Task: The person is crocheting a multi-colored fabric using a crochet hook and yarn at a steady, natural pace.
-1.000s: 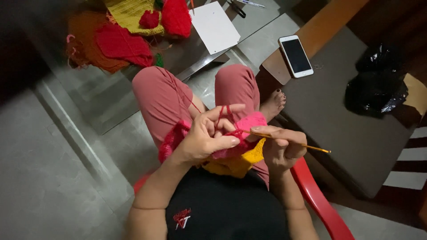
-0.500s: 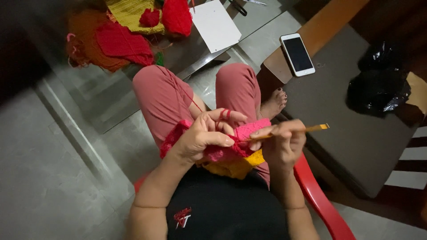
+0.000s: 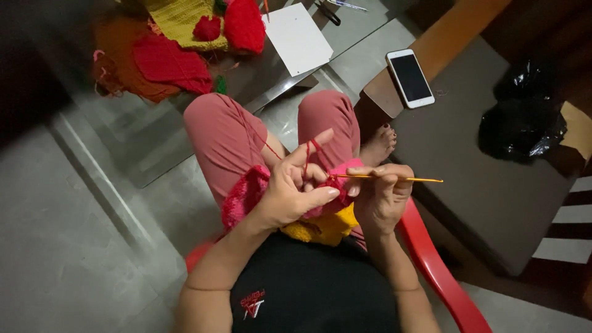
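Note:
I sit on a red plastic chair (image 3: 439,271) and look down at my lap. My left hand (image 3: 296,188) grips a pink and yellow crocheted piece (image 3: 246,196), with red yarn (image 3: 308,151) looped over its raised index finger. My right hand (image 3: 382,194) pinches a thin yellow crochet hook (image 3: 401,179), which lies level with its tip in the pink work between both hands. The yellow part of the piece (image 3: 320,229) hangs below my hands.
A glass table (image 3: 148,142) ahead carries red, orange and yellow crocheted pieces (image 3: 166,61), a white sheet of paper (image 3: 297,38) and pens. A white phone (image 3: 409,78) lies on a dark brown bench at the right, near a black plastic bag (image 3: 521,123).
The hook has swung from tilted to level across the work. My left index finger has lifted with the red yarn over it.

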